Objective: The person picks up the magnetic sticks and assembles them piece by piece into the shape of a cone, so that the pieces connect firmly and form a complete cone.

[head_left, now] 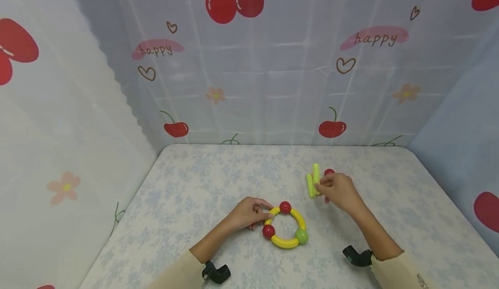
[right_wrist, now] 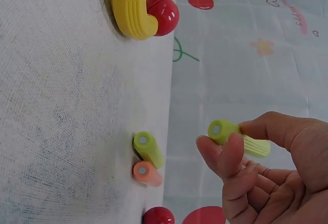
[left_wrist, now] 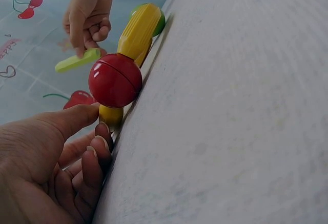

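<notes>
A ring of curved yellow rods (head_left: 286, 243) joined by two red balls (head_left: 285, 207) and a green ball (head_left: 302, 236) lies on the table. At the ring's left side, my left hand (head_left: 246, 213) pinches a yellow rod between the two red balls, thumb on top. My right hand (head_left: 343, 191) holds a light green magnetic rod (right_wrist: 256, 145) between thumb and fingers, above the table in the right wrist view. A second green rod (right_wrist: 148, 149) and an orange rod (right_wrist: 147, 174) lie side by side below it. Close by sits a loose red ball (right_wrist: 159, 216).
The table (head_left: 187, 185) wears a pale blue-and-white patterned cover. Behind it and at both sides hang curtains (head_left: 269, 98) printed with cherries. A black wrist mount (head_left: 216, 273) is on the left forearm, and another (head_left: 356, 256) on the right.
</notes>
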`<state>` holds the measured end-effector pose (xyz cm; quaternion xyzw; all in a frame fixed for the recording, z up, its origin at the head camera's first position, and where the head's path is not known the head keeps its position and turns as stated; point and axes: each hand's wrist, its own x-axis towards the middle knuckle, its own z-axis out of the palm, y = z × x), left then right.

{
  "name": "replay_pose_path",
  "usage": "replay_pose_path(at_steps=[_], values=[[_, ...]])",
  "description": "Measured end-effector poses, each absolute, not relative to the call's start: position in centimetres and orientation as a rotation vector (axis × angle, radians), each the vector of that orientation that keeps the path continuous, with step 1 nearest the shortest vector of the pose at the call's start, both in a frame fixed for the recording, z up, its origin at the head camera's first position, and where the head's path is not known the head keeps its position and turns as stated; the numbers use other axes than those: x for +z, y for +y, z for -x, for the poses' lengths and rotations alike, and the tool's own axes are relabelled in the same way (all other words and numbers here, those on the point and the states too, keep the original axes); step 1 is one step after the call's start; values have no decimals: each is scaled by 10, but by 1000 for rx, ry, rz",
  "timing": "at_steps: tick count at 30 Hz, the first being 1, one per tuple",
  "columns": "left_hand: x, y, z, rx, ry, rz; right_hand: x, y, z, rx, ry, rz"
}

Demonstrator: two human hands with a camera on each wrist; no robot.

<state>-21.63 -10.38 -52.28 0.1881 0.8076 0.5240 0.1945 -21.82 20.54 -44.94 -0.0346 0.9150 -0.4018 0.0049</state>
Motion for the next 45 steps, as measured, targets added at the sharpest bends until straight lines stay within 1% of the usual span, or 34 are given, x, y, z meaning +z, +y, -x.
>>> replay_pose_path(at_steps=[8, 13, 26, 32, 40, 45], values=[[-522, -104, 216, 1463, 2271, -532, -449, 201, 215, -1300, 2849, 163], [-520, -103, 217, 1453, 2275, -531, -453, 196, 214, -1389, 2811, 273], [-517, -104, 218, 1448, 2286, -521, -461, 176, 209, -1525, 2719, 461], [-517, -105, 220, 1429, 2297, -523, -464, 170, 210, -1499, 2702, 509], [-521, -104, 217, 1435, 2279, -521, -470, 168, 207, -1440, 2666, 728], [-522, -103, 216, 1443, 2280, -532, -473, 166, 206, -1404, 2681, 799]])
